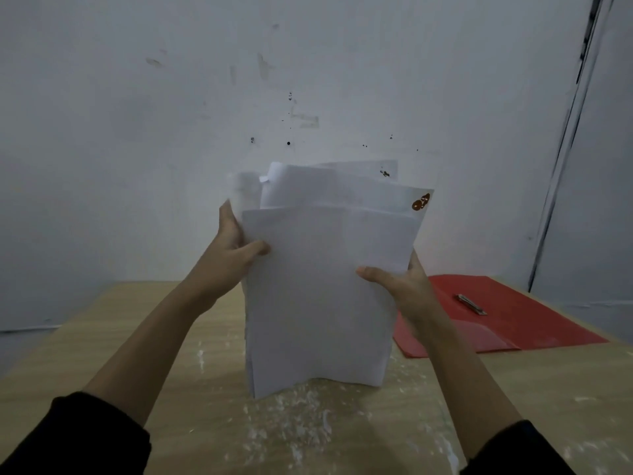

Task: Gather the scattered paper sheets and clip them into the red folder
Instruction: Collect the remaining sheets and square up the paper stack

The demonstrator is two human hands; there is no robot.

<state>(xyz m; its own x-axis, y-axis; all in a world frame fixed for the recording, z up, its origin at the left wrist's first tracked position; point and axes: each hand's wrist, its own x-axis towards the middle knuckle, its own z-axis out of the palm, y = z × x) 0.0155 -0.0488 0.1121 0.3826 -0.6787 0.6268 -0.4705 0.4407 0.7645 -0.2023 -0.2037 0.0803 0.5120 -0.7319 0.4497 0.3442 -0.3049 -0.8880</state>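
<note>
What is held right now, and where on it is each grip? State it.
The stack of paper sheets, upright on the table. The left hand grips its left edge; the right hand grips its right edge.

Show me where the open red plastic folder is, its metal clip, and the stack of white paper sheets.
Open red plastic folder (534, 317): head view, bare right-hand panel.
Silver metal clip (472, 304): head view, middle of the bar.
Stack of white paper sheets (325, 296): head view, centre of the front sheet.
</note>
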